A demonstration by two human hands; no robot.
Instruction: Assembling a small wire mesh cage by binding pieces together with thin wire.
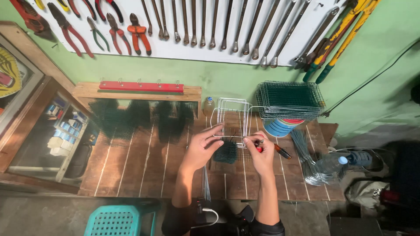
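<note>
Your left hand (202, 146) rests on the white wire frame (231, 117), which stands upright near the middle of the wooden counter (140, 168). The fingers (215, 130) of this hand are stretched out and only half bent, touching the lower front wire of the frame, not wrapped around it.

Your right hand (260, 154) is just beside the left one, at the lower right corner of the frame. Its fingers are closed around a pair of pliers (272, 148) with a red and dark handle; the handle points away to the right. The tip of the pliers is hidden behind your fingers, so you cannot see what it touches.

Between your two hands, a small piece of green mesh (226, 152) lies on the counter, touching the foot of the frame.

Behind the frame, to the right, a stack of green mesh panels (289, 99) sits on top of a round blue container (277, 127). A bundle of thin wires (306, 159) lies on the right part of the counter, and a plastic bottle (331, 164) lies on its side over them. A small bottle (209, 106) stands just left of the frame. On the wall above hang wrenches (227, 24) and pliers with coloured handles (109, 26). A turquoise stool (117, 220) stands below the counter's near edge.
</note>
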